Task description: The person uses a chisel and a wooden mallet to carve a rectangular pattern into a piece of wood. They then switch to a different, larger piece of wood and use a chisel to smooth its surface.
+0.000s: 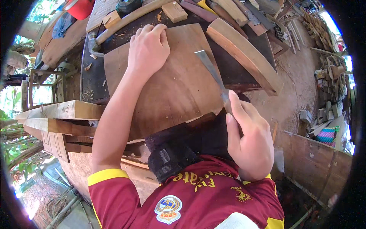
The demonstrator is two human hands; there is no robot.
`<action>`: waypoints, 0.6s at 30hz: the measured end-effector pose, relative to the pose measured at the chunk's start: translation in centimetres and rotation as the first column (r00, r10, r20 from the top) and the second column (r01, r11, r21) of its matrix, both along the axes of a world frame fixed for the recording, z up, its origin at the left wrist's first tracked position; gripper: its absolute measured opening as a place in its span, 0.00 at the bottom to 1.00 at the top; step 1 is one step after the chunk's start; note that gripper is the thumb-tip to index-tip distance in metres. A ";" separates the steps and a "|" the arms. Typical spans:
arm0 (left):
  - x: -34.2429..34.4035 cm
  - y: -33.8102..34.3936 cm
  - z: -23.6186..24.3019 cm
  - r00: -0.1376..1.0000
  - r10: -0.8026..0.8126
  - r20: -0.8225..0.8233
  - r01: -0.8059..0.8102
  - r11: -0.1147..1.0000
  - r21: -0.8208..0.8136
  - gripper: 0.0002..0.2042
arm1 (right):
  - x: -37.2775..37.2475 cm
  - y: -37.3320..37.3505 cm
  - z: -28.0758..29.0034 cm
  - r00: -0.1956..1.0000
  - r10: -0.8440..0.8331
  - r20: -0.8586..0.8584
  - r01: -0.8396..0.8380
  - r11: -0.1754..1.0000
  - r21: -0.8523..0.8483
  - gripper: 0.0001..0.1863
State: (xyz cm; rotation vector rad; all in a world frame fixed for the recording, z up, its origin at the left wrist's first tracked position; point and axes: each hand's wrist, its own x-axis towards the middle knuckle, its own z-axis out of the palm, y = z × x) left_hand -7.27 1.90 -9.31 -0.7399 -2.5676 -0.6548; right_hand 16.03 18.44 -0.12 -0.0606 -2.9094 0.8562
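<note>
A flat brown wooden board [175, 87] lies on a dark workbench [228, 65] in front of me. My left hand [148, 47] presses palm-down on the board's far left part, fingers curled over its top edge. My right hand [248, 133] is closed around the handle of a chisel [211, 72]. The chisel's steel blade points away from me, its tip resting on the board's upper right area. The handle is mostly hidden inside my fist.
A curved wooden piece [244, 55] lies to the right of the board. A hammer [114, 28] with a wooden handle lies behind it, among small blocks [174, 11] and planks. Stacked timber [61, 114] sits at my left. Dirt floor and scrap wood [324, 114] are on the right.
</note>
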 end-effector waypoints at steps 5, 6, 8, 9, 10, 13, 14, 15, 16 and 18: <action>0.0 0.0 0.5 1.000 -0.029 0.007 0.029 1.000 -0.008 0.10 | -4.4 -1.5 -1.4 0.992 -0.119 0.049 0.115 0.991 0.076 0.20; -0.1 0.0 0.5 1.000 -0.028 0.007 0.029 1.000 -0.005 0.10 | -5.5 -1.7 -1.9 0.991 -0.125 0.041 0.121 0.988 0.098 0.20; -0.1 0.0 0.3 1.000 -0.014 0.008 0.014 1.000 0.005 0.10 | -6.0 -2.1 -1.9 0.991 -0.123 0.047 0.116 0.984 0.136 0.20; -0.1 0.0 0.2 1.000 -0.007 0.000 0.007 1.000 0.007 0.10 | -5.5 -1.9 -1.5 0.991 -0.120 0.065 0.111 0.986 0.128 0.20; 0.0 0.0 0.2 1.000 0.002 -0.004 -0.002 1.000 0.014 0.10 | -4.6 -1.8 -1.0 0.990 -0.116 0.085 0.104 0.987 0.126 0.20; 0.3 0.0 0.4 1.000 0.008 0.018 -0.008 1.000 0.021 0.10 | -0.6 -0.8 0.6 0.988 -0.024 0.151 0.005 0.992 0.122 0.23; 0.3 0.0 0.3 0.999 0.008 0.039 -0.009 1.000 0.012 0.10 | 0.1 -0.6 0.9 0.983 0.014 0.182 -0.036 0.992 0.117 0.25; 0.2 0.0 0.1 0.998 0.009 0.059 -0.009 1.000 0.003 0.10 | -0.1 -0.5 0.8 0.982 0.016 0.191 -0.040 0.992 0.120 0.25; 0.1 0.1 0.4 0.998 -0.001 0.067 0.002 1.000 -0.007 0.10 | -0.2 -0.6 0.8 0.982 0.008 0.187 -0.031 0.992 0.122 0.25; -0.1 0.2 0.4 0.999 -0.014 0.039 0.013 1.000 0.005 0.10 | -1.8 -0.9 0.2 0.986 -0.013 0.166 -0.015 0.986 0.167 0.26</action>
